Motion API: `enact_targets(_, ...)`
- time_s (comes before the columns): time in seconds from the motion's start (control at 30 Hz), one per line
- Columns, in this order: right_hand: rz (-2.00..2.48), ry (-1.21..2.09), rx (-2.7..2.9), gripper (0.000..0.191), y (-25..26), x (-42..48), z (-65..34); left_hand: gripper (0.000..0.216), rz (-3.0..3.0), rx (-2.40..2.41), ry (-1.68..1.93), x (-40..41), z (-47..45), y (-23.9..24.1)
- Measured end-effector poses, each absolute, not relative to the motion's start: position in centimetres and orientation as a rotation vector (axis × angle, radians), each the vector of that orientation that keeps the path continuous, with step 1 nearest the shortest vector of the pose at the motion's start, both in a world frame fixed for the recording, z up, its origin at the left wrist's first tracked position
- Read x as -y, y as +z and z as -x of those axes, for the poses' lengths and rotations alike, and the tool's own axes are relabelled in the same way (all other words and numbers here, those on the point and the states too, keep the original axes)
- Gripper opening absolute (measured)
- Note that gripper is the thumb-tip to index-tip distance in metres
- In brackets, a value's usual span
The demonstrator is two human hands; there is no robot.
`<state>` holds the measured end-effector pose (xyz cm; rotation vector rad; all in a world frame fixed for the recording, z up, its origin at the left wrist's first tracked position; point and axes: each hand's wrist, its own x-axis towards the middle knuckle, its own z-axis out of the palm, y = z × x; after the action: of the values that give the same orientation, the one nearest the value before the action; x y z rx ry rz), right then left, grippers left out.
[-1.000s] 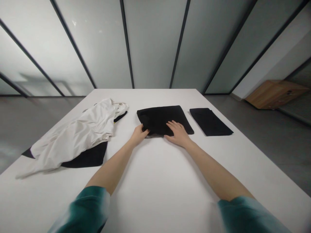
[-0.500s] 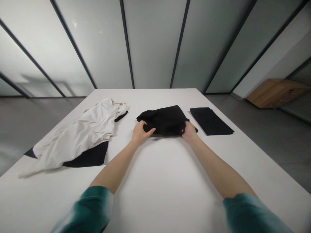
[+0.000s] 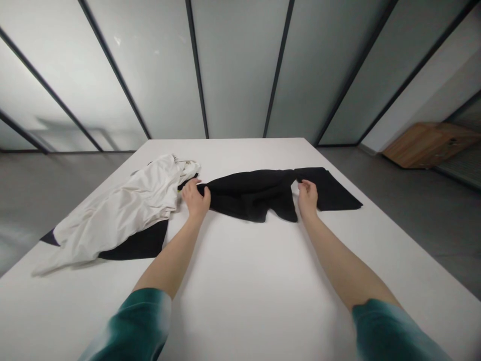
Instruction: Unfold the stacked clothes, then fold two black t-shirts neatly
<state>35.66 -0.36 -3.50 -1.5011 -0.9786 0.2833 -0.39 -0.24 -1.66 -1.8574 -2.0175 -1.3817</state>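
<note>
A black garment [image 3: 251,193] hangs stretched between my two hands just above the white table [image 3: 240,281], its lower edge sagging onto the surface. My left hand [image 3: 195,198] grips its left end, close to the white clothes. My right hand [image 3: 308,196] grips its right end, in front of a folded black cloth [image 3: 334,190] that lies flat on the table at the right.
A heap of white garments [image 3: 120,210] lies at the left on top of a black garment [image 3: 139,243]. Frosted glass panels with dark frames stand behind the table. A wooden box [image 3: 421,145] sits on the floor at the far right.
My hands took hold of the black garment's two ends, lifted it and pulled apart, so the folded pile opened into a wide stretched strip.
</note>
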Motion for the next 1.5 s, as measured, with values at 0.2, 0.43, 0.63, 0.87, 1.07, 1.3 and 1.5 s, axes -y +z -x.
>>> enact_targets(0.2,1.339,0.125,1.904,0.031,-2.0,3.3,-31.9,0.038,2.73,1.596,-0.816,1.8,-2.1,-1.7)
enact_targets(0.43,1.564,0.136,2.343,0.066,-2.1,3.9,-28.7,0.056,2.799,1.573,-0.506,1.9,-2.5,-2.1)
enact_targets(0.63,1.617,0.269,2.145,0.018,-2.6,3.3,-29.1,0.04,2.755,1.609,-0.416,2.2,-3.3,-2.1)
enact_targets(0.87,1.206,0.923,0.88,0.026,-3.8,0.2,-32.9,0.033,2.247,2.094,-1.539,-0.5,-1.2,-3.1)
enact_targets(1.07,1.013,0.992,0.755,0.04,-4.4,-0.4,-36.0,0.028,1.546,2.113,-2.46,-2.6,1.4,-4.0)
enact_targets(1.3,1.224,0.572,1.124,0.057,-5.0,-0.4,-35.5,0.029,2.006,1.832,-2.086,-0.9,0.6,-2.9)
enact_targets(1.5,1.467,0.297,1.745,0.049,-5.0,0.3,-34.6,0.033,2.28,1.765,-1.456,0.1,0.0,-2.1)
